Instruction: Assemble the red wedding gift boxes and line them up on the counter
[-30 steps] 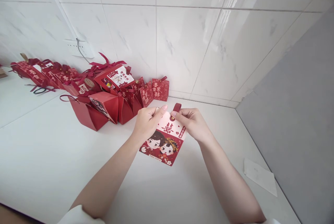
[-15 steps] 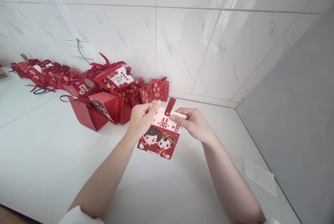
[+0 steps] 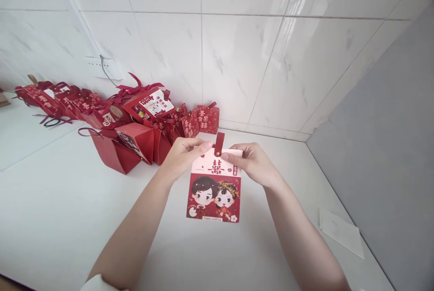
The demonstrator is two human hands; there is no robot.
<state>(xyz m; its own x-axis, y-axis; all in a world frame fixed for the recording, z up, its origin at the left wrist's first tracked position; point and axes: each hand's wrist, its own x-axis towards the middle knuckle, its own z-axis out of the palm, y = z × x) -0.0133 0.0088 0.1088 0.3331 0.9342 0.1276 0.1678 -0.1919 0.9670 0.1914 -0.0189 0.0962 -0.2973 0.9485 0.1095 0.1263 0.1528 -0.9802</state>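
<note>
Between my hands is a wedding favor box [image 3: 213,198], red below and pale pink along the top, printed with two cartoon faces and a red character. A dark red strap [image 3: 220,143] stands up from its top edge, fixed by a small gold stud. My left hand [image 3: 185,157] pinches the upper left corner, thumb on the front. At the upper right corner my right hand [image 3: 252,162] grips with its thumb near the stud. The fingers behind the box are hidden. Its printed front faces me, held above the white table [image 3: 190,259].
Several red gift boxes with ribbons [image 3: 125,144] crowd the left back of the table along the tiled wall [image 3: 237,65]. A small patterned box [image 3: 208,119] stands at their right end. White paper [image 3: 341,233] lies near the grey panel [image 3: 383,146] on the right. A wall socket [image 3: 103,68] holds a cable.
The favor box has turned from a slant to nearly straight and sits slightly lower in view, its front more fully visible. Both hands keep hold of it.
</note>
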